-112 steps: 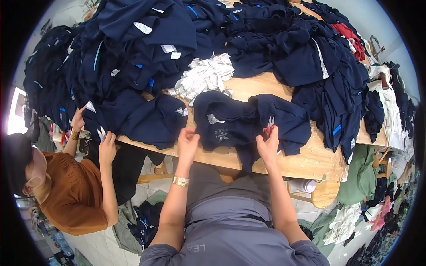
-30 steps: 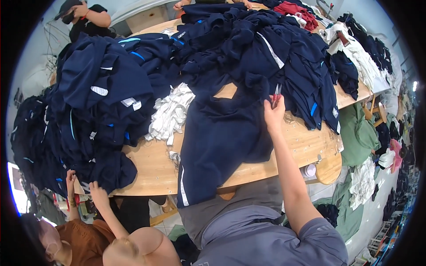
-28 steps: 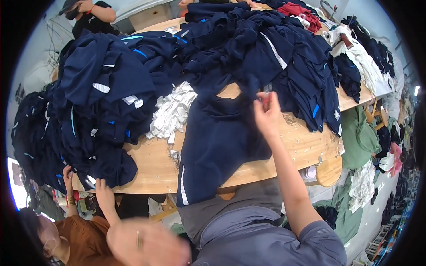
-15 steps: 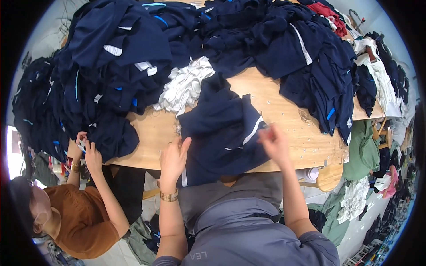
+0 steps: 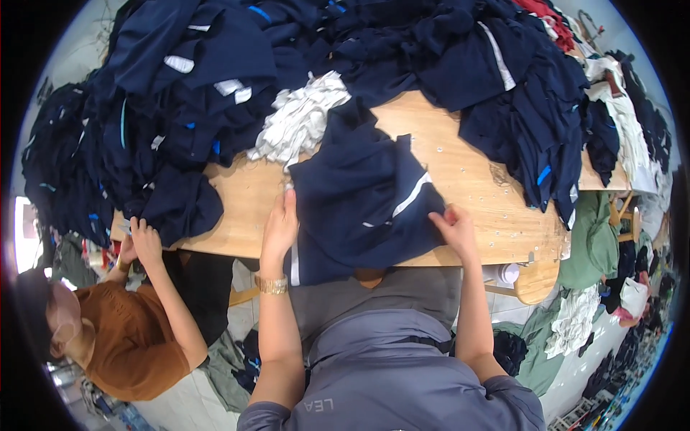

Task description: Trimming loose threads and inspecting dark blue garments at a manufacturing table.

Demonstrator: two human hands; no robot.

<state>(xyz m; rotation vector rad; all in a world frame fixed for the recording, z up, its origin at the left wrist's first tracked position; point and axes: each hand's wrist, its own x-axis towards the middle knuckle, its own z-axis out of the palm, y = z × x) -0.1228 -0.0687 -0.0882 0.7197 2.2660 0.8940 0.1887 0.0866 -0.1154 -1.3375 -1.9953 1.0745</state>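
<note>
Navy-blue, white-striped cloth garment [image 5: 352, 194]: lay before you on the pale wooden table [image 5: 248, 212].
Your left hand [image 5: 279, 233]: was extended at its left edge, grasping nothing visible.
Your right hand [image 5: 458, 231]: was half-curled at its right edge; its hold could not be told.

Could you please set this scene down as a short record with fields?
Left hand: open, at the garment's left edge; contact unclear
Right hand: at the garment's right edge; grip unclear
Garment: navy with white stripes, on the table, between the hands
Table: light wood
White pile: beyond the garment
Navy piles: left, right and beyond
Co-worker: at left, brown top, hands at navy cloth
</note>
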